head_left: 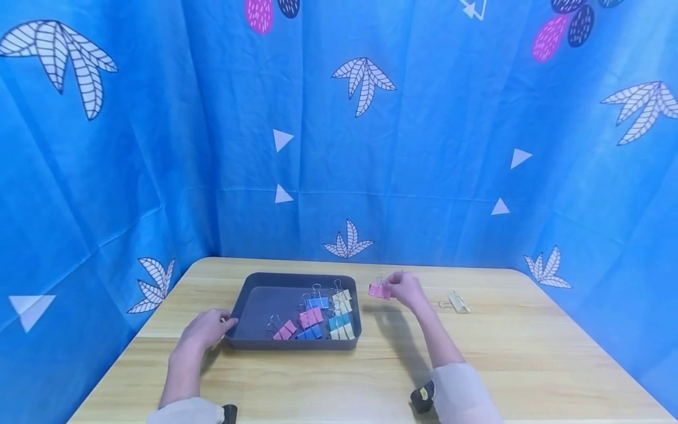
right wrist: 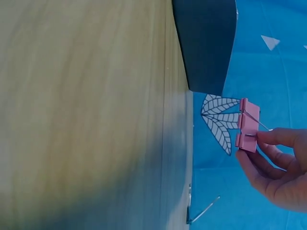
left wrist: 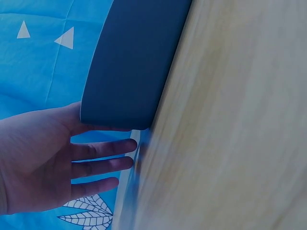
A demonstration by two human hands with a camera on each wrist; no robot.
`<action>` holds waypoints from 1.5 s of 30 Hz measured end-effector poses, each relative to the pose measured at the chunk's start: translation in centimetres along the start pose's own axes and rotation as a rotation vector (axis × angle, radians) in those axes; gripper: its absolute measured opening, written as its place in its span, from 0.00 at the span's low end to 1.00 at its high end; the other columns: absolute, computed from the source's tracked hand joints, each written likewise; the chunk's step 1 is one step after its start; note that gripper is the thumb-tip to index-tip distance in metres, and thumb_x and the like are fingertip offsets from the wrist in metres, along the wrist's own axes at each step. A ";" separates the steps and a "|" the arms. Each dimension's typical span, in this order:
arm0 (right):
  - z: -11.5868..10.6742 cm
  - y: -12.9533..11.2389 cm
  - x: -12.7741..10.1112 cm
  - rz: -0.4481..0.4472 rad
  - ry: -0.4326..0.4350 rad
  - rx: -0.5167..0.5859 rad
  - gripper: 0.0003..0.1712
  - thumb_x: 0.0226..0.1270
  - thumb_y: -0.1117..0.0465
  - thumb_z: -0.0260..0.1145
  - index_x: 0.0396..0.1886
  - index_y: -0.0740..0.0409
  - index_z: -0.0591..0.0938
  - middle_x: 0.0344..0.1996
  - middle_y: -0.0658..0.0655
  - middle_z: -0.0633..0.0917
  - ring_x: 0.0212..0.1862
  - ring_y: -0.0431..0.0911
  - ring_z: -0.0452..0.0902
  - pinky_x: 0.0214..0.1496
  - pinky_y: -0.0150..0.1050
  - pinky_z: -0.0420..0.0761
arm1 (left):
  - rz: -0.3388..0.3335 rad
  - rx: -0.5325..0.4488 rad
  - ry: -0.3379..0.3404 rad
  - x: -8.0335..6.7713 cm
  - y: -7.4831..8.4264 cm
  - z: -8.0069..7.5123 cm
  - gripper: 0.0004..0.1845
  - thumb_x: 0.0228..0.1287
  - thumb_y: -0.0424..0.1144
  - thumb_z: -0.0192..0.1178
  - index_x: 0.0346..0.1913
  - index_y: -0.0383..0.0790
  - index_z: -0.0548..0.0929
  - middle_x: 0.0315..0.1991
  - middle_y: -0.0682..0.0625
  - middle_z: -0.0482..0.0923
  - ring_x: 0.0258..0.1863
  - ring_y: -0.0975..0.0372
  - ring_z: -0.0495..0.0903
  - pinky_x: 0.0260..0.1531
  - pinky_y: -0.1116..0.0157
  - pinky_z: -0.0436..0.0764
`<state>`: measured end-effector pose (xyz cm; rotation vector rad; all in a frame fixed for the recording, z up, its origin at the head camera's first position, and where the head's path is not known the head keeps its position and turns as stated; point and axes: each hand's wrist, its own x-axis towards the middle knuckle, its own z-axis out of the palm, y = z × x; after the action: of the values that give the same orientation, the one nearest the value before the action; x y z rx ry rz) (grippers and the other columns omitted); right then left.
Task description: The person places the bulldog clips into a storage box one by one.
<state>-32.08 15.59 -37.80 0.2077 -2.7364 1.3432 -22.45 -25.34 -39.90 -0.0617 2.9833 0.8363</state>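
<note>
My right hand (head_left: 405,290) pinches a pink binder clip (head_left: 379,291) between thumb and fingers, in the air just right of the tray. In the right wrist view the pink clip's (right wrist: 249,125) flat side and wire handles show. My left hand (head_left: 206,328) is at the left front corner of a dark grey tray (head_left: 293,345). Its thumb laps over the rim and the index finger runs along the outside wall; in the left wrist view the other three fingers of the hand (left wrist: 45,158) stretch out straight below the tray (left wrist: 129,62).
Binder clips in pink (head_left: 311,318), blue (head_left: 318,302), teal (head_left: 339,320) and cream (head_left: 342,300) lie in the tray's right part. One cream binder clip (head_left: 458,302) rests on the wooden table (head_left: 508,353) to the right. A blue patterned curtain (head_left: 424,118) surrounds the table's back and sides.
</note>
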 end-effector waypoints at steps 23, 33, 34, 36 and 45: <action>2.1 -3.3 -0.7 -0.078 -0.040 -0.078 0.03 0.57 0.68 0.64 0.30 0.63 0.82 0.22 0.53 0.81 0.27 0.45 0.75 0.29 0.37 0.77 | -0.032 -0.019 0.003 -0.2 0.1 0.1 0.23 0.67 0.41 0.51 0.54 0.23 0.73 0.52 0.28 0.71 0.52 0.37 0.68 0.49 0.42 0.68; 2.9 -5.2 -1.0 -0.118 -0.087 -0.072 0.04 0.59 0.66 0.63 0.32 0.63 0.82 0.24 0.53 0.81 0.29 0.45 0.76 0.33 0.38 0.79 | -0.020 -0.006 0.010 -0.2 0.3 0.1 0.22 0.66 0.40 0.52 0.53 0.23 0.74 0.51 0.29 0.71 0.52 0.38 0.68 0.49 0.43 0.68; 3.0 -5.4 -1.0 -0.122 -0.089 -0.070 0.04 0.59 0.66 0.63 0.32 0.64 0.81 0.24 0.53 0.81 0.29 0.45 0.76 0.33 0.39 0.79 | -0.022 -0.006 0.009 -0.2 0.4 0.0 0.22 0.66 0.40 0.52 0.53 0.22 0.74 0.51 0.29 0.71 0.52 0.38 0.69 0.49 0.43 0.68; 3.2 -5.7 -1.0 -0.126 -0.092 -0.068 0.05 0.59 0.66 0.63 0.33 0.64 0.81 0.25 0.53 0.81 0.30 0.45 0.76 0.34 0.39 0.79 | -0.025 -0.001 0.008 -0.2 0.4 0.0 0.22 0.66 0.40 0.52 0.53 0.22 0.74 0.51 0.29 0.71 0.52 0.38 0.69 0.49 0.43 0.69; 4.0 -7.5 -1.1 -0.152 -0.109 -0.081 0.04 0.58 0.67 0.63 0.32 0.63 0.81 0.27 0.54 0.82 0.31 0.46 0.76 0.34 0.38 0.79 | -0.036 -0.013 0.006 -0.2 0.4 0.0 0.22 0.67 0.40 0.52 0.53 0.23 0.74 0.51 0.29 0.72 0.51 0.39 0.70 0.48 0.43 0.69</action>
<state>-29.90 7.95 -34.54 0.4865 -2.7899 1.2134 -22.25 -24.99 -39.66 -0.1178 2.9729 0.8528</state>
